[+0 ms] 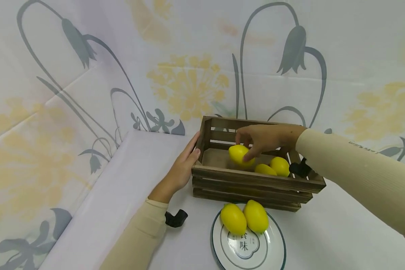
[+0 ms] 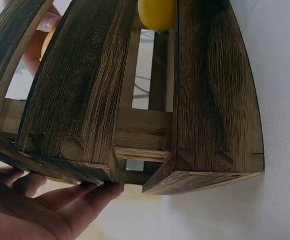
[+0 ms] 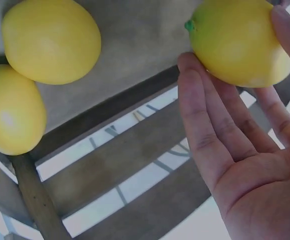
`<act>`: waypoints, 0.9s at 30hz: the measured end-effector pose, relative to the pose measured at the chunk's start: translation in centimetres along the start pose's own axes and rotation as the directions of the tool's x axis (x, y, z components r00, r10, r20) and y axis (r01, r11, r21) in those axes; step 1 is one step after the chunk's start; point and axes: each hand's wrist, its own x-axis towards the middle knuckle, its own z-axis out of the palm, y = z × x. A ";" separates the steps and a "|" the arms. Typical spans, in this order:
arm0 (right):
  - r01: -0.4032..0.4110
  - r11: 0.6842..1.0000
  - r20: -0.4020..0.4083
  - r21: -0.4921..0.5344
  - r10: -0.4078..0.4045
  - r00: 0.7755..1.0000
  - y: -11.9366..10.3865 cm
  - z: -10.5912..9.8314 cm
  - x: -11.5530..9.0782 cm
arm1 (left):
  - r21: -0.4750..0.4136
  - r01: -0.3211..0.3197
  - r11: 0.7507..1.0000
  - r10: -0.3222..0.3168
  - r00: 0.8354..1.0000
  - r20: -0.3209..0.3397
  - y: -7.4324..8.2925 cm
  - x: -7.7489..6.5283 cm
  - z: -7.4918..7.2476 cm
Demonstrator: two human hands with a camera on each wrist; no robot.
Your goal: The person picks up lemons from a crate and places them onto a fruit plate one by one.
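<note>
Lemons first: two of them sit side by side on the far part of the white plate, which lies at the near edge of the table, just in front of the wooden crate. Up inside the crate, the right hand reaches over the far rim and pinches a third lemon between curled fingertips and thumb, low over the crate floor. The right wrist view shows it well: the fingers cup the fruit from the side, its small green tip pointing inward. Whether that lemon already rests on the floor boards I cannot tell. Two more lemons lie together in the crate's right part, touching each other, just beside the held one.

The left hand lies flat against the crate's left end, fingers straight and pressed to the wood, gripping nothing, steadying it by the look of things.

My read: the work is past halfway, three lemons at the crate, one of them in the fingers, and two on the plate untouched. A flowered cloth covers the table and rises behind the crate.
</note>
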 end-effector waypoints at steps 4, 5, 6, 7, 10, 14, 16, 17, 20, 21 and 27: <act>0.003 0.999 -0.084 -0.041 -0.007 0.996 -0.4 -0.2 -0.5 | -0.002 -0.007 1.000 0.007 1.000 -0.001 0.1 0.0 -0.1; 0.009 0.998 -0.106 -0.059 -0.015 0.994 -0.5 -0.2 -0.6 | -0.003 -0.009 1.000 0.009 1.000 -0.002 0.1 0.0 -0.1; 0.019 0.997 -0.126 -0.078 -0.029 0.992 -0.5 -0.3 -0.6 | -0.004 -0.012 1.000 0.012 1.000 -0.003 0.1 0.0 -0.2; 0.023 0.996 -0.143 -0.090 -0.036 0.989 -0.5 -0.3 -0.7 | -0.005 -0.015 1.000 0.015 1.000 -0.004 0.1 0.0 -0.2; 0.032 0.993 -0.178 -0.112 -0.051 0.983 -0.4 -0.2 -0.7 | -0.010 -0.013 1.000 0.013 1.000 -0.004 0.1 0.0 -0.1; 0.033 0.993 -0.207 -0.113 -0.056 0.977 -0.3 0.0 -0.9 | -0.014 -0.015 1.000 0.015 1.000 0.002 0.1 -0.1 0.0; 0.039 0.994 -0.215 -0.100 -0.060 0.975 -0.4 0.0 -1.1 | -0.016 -0.018 1.000 0.018 1.000 0.000 0.1 -0.1 -0.1; 0.045 0.995 -0.218 -0.089 -0.063 0.974 -0.5 0.1 -1.1 | -0.017 -0.018 1.000 0.018 1.000 0.000 0.0 -0.1 -0.1; 0.064 0.996 -0.230 -0.065 -0.078 0.970 -0.6 0.1 -1.3 | -0.019 -0.013 1.000 0.013 1.000 -0.001 -0.2 -0.1 0.0; 0.070 0.996 -0.233 -0.059 -0.082 0.969 -0.6 0.2 -1.4 | -0.018 -0.010 1.000 0.010 1.000 -0.001 -0.2 -0.2 0.0; 0.091 0.996 -0.293 0.000 -0.087 0.952 -0.9 0.3 -2.3 | -0.008 -0.011 1.000 0.011 1.000 -0.007 0.0 -0.2 0.0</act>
